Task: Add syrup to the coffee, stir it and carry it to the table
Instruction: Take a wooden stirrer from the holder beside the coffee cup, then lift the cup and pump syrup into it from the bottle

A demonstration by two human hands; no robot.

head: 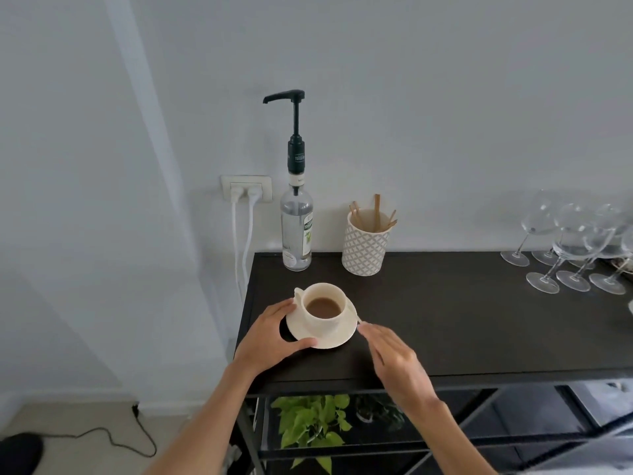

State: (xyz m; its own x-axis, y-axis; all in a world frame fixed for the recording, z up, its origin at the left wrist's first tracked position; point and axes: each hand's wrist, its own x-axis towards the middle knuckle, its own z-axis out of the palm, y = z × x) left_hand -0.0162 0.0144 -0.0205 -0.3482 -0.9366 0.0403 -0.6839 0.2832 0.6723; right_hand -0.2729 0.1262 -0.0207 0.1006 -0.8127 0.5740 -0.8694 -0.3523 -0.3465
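at the near left corner of the dark tabletop (445,320) our coffee cup (323,308) sits on its saucer (344,337). our left hand (274,334), grip spread, cups the saucer's left rim; our right hand (394,358), fingers loosely apart, hovers just right of it. the syrup bottle (296,231) stands straight behind.

The cup (323,308) sits on a saucer (337,339) near the surface's (462,320) left front. From the cup, the pump bottle (296,231) stands at 12 o'clock by the wall, the stick holder (365,246) at 1 o'clock, the glasses (575,248) far off at 3 o'clock. A plant (310,426) sits on the shelf below.
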